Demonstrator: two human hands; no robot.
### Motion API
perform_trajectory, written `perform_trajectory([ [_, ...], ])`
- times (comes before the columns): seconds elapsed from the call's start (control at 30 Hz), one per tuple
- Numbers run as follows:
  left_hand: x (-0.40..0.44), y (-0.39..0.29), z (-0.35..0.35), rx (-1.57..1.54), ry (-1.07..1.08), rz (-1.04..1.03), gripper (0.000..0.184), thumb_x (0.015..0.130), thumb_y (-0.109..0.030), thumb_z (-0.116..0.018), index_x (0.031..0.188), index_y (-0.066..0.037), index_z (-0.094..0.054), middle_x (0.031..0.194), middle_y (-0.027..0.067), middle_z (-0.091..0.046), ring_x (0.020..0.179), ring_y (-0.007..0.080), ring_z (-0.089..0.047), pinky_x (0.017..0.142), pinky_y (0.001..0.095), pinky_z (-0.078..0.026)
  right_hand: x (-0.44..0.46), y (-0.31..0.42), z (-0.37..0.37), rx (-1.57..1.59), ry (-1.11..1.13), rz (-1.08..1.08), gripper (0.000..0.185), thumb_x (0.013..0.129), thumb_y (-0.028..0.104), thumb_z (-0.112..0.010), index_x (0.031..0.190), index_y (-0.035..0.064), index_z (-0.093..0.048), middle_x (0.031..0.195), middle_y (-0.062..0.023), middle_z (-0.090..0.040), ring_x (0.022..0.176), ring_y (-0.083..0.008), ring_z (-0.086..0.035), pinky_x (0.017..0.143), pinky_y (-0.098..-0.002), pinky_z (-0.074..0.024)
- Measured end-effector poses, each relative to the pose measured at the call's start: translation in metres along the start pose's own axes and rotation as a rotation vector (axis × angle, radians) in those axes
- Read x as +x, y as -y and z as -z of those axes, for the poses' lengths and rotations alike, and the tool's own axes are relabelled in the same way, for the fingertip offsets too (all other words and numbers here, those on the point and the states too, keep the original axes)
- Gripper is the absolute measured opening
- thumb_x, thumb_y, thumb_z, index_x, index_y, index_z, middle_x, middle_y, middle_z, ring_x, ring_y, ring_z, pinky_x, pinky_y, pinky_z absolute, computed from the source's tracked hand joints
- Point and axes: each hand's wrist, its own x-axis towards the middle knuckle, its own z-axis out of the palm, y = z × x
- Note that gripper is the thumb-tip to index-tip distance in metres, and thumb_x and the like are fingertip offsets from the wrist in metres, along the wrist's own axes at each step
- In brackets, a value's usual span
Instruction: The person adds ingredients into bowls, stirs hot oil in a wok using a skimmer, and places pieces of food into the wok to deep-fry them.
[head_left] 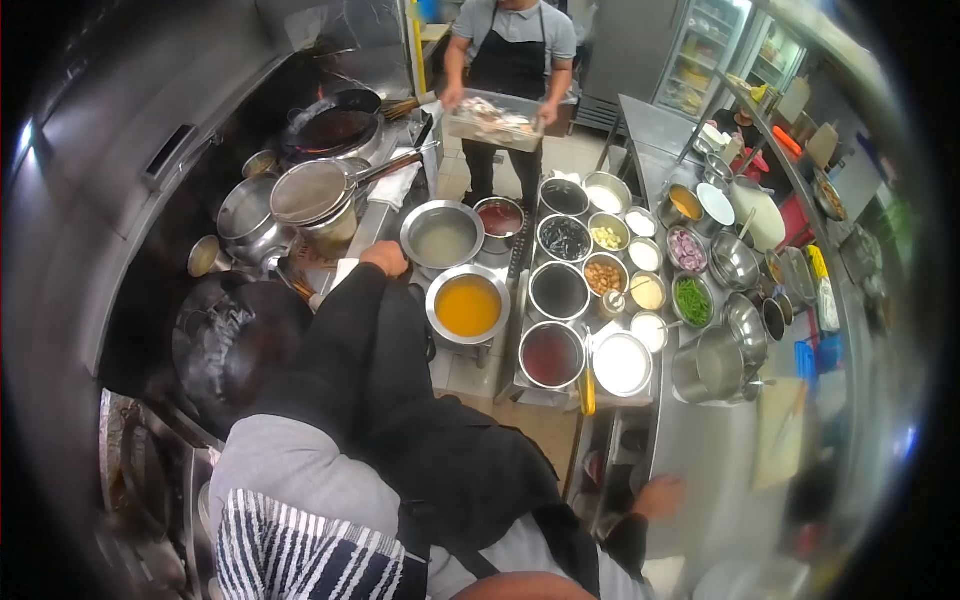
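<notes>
My left hand (pixel 385 258) reaches forward to the stove's edge, beside the metal bowl of cloudy liquid (pixel 442 236). Its fingers look curled, and what lies in them, if anything, is hidden. A bit of white cloth (pixel 346 272) shows right next to it. Below that bowl stands another metal bowl with yellow-orange liquid (pixel 468 306). My right hand (pixel 660 497) is low on the right, over the edge of the steel counter (pixel 715 470). It is smeared, so its fingers cannot be made out. A large dark wok (pixel 240 345) sits left of my sleeve.
Ahead, a person in a dark apron (pixel 510 50) holds a clear tub of pale food (pixel 495 122). Pots of dark sauces (pixel 560 291), chopped red onion (pixel 687 250) and green slices (pixel 692 301) crowd the right. A strainer (pixel 310 192) and another wok (pixel 335 130) stand far left.
</notes>
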Motion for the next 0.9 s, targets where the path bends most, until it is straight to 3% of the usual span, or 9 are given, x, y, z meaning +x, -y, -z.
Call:
perform_trajectory([
  [0.23,-0.019,0.006,-0.011,-0.029,-0.235,-0.046,0.04,0.079,-0.032,-0.064,0.104,-0.003,-0.074,0.11,0.0206,-0.07,0.104,0.0377,-0.067,0.092,0.0454,-0.052,0.004,0.006,-0.003,0.011,0.13,-0.124,0.033,0.095,0.031,-0.053,0.111,0.005,-0.065,0.112,-0.014,-0.065,0.103,-0.0337,-0.063,0.086,-0.047,-0.0502],
  [0.27,-0.018,0.01,-0.012,-0.074,-0.138,-0.092,0.036,0.077,-0.032,-0.064,0.096,-0.003,-0.076,0.105,0.0205,-0.071,0.1,0.0368,-0.068,0.089,0.045,-0.053,0.006,-0.001,-0.011,-0.009,0.076,-0.148,0.033,0.095,0.032,-0.053,0.112,0.0069,-0.065,0.114,-0.0126,-0.065,0.105,-0.033,-0.063,0.088,-0.047,-0.0493],
  [0.3,0.007,0.024,-0.033,-0.076,-0.148,-0.136,0.032,0.078,-0.034,-0.061,0.068,-0.007,-0.076,0.078,0.0131,-0.074,0.083,0.0315,-0.071,0.085,0.043,-0.054,0.008,-0.004,-0.014,-0.031,0.071,-0.176,0.033,0.095,0.032,-0.053,0.112,0.0069,-0.065,0.114,-0.0126,-0.065,0.105,-0.033,-0.063,0.088,-0.047,-0.0493],
  [0.37,0.014,0.027,-0.038,0.083,-0.024,-0.175,0.032,0.078,-0.037,-0.064,0.076,-0.008,-0.079,0.082,0.0107,-0.075,0.087,0.03,-0.071,0.087,0.0406,-0.052,0.009,0.005,-0.01,0.083,0.133,-0.324,0.032,0.094,0.033,-0.053,0.114,0.0105,-0.065,0.118,-0.01,-0.064,0.109,-0.0314,-0.061,0.091,-0.0475,-0.0478],
  [0.53,-0.021,0.018,-0.036,-0.13,0.224,-0.086,0.045,0.08,-0.043,-0.071,0.107,-0.007,-0.076,0.107,0.0112,-0.074,0.098,0.0296,-0.068,0.09,0.0386,-0.049,0.004,0.005,-0.009,0.107,0.161,-0.346,0.033,0.094,0.031,-0.055,0.121,0.0122,-0.06,0.127,-0.0063,-0.062,0.119,-0.0272,-0.057,0.097,-0.0443,-0.0454],
  [0.7,-0.055,0.016,-0.042,-0.015,0.186,-0.13,0.049,0.081,-0.046,-0.07,0.114,-0.009,-0.073,0.119,0.0137,-0.07,0.11,0.0307,-0.065,0.095,0.0394,-0.047,0.0,-0.004,-0.015,0.137,0.215,-0.302,0.034,0.094,0.032,-0.054,0.122,0.0128,-0.06,0.128,-0.0067,-0.061,0.12,-0.028,-0.057,0.096,-0.0458,-0.0457],
  [0.8,-0.052,0.028,-0.054,0.062,0.237,-0.264,0.044,0.083,-0.046,-0.067,0.117,-0.018,-0.073,0.123,0.0174,-0.067,0.116,0.033,-0.062,0.098,0.0401,-0.046,0.0,-0.001,-0.017,0.045,0.055,-0.276,0.029,0.096,0.033,-0.052,0.112,0.0105,-0.061,0.109,-0.0065,-0.064,0.101,-0.0287,-0.063,0.086,-0.0447,-0.0513],
  [0.83,-0.08,0.017,-0.039,0.137,0.266,-0.409,0.054,0.077,-0.045,-0.069,0.115,-0.007,-0.072,0.124,0.0164,-0.067,0.116,0.0331,-0.063,0.098,0.0393,-0.047,0.001,-0.009,-0.016,0.103,0.118,-0.296,0.031,0.096,0.033,-0.052,0.115,0.0102,-0.06,0.113,-0.0067,-0.064,0.104,-0.0291,-0.063,0.088,-0.0461,-0.0507],
  [0.9,-0.084,0.02,-0.074,0.069,0.148,-0.21,0.059,0.079,-0.052,-0.065,0.114,-0.005,-0.072,0.124,0.0214,-0.066,0.117,0.0345,-0.062,0.099,0.0406,-0.047,-0.001,-0.005,-0.013,0.189,0.183,-0.298,0.033,0.097,0.034,-0.052,0.118,0.0099,-0.06,0.116,-0.0069,-0.064,0.108,-0.0295,-0.062,0.09,-0.0474,-0.0502],
])
